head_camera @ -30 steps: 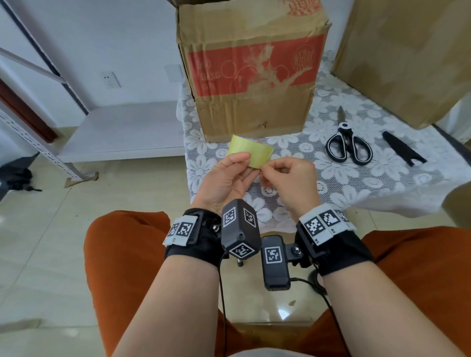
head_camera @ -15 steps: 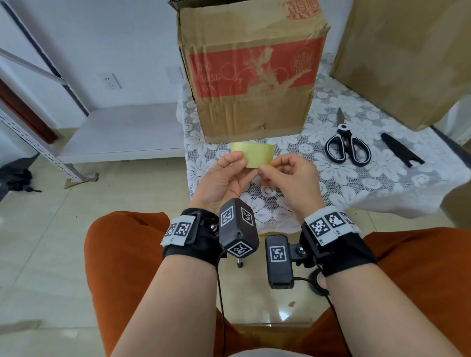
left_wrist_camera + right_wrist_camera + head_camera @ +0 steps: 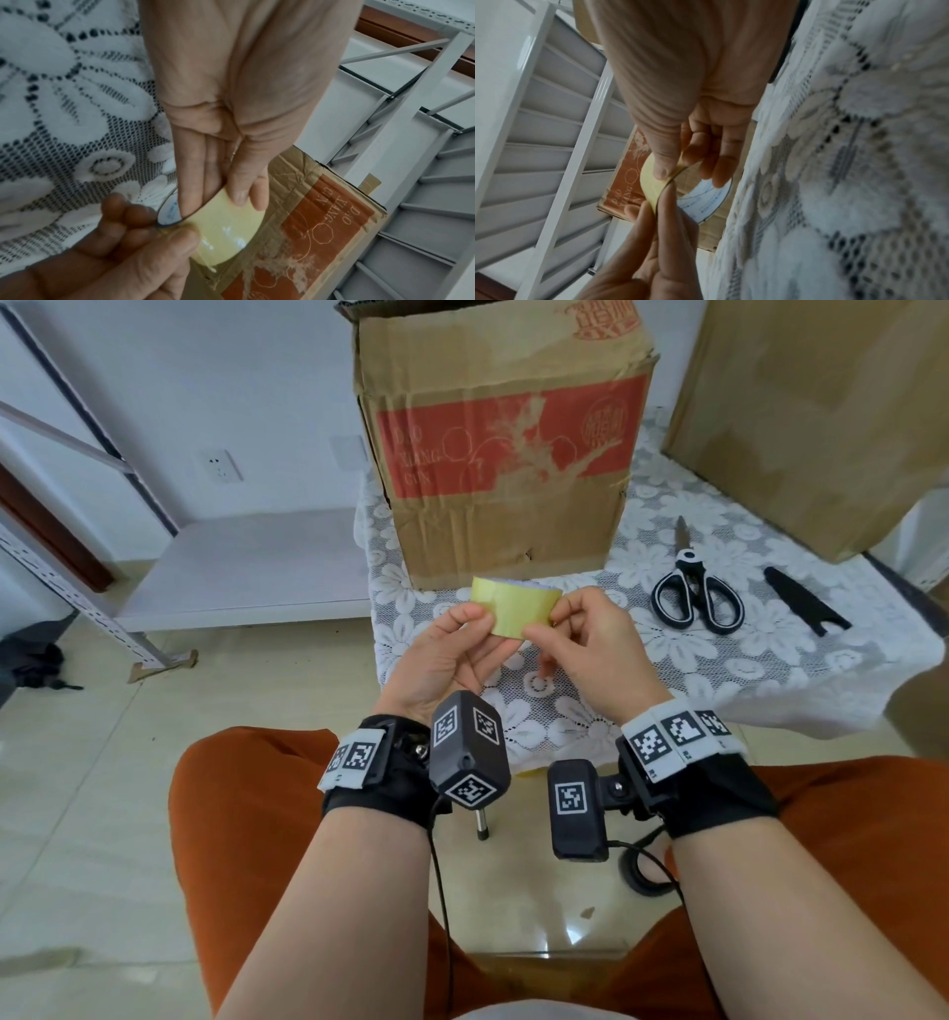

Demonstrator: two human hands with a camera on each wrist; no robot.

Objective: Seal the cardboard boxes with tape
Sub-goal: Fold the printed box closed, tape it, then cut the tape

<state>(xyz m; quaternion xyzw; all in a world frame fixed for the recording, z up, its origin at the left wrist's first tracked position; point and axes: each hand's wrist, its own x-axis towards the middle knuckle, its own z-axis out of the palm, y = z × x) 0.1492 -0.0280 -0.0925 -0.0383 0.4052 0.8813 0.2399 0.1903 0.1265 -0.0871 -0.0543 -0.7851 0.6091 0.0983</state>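
A: Where is the yellowish roll of packing tape (image 3: 515,611)?

B: Pinched between both hands: left hand (image 3: 445,657) fingers inside the ring, thumb outside; right hand (image 3: 585,643) thumb and forefinger clamped on its rim (above the lace tablecloth (image 3: 642,670)).

A: Behind it?

B: A red-printed cardboard box (image 3: 506,449).

Tape roll (image 3: 515,607) turned from tilted to level since a second ago; right hand (image 3: 585,643) slid from near edge to right end.
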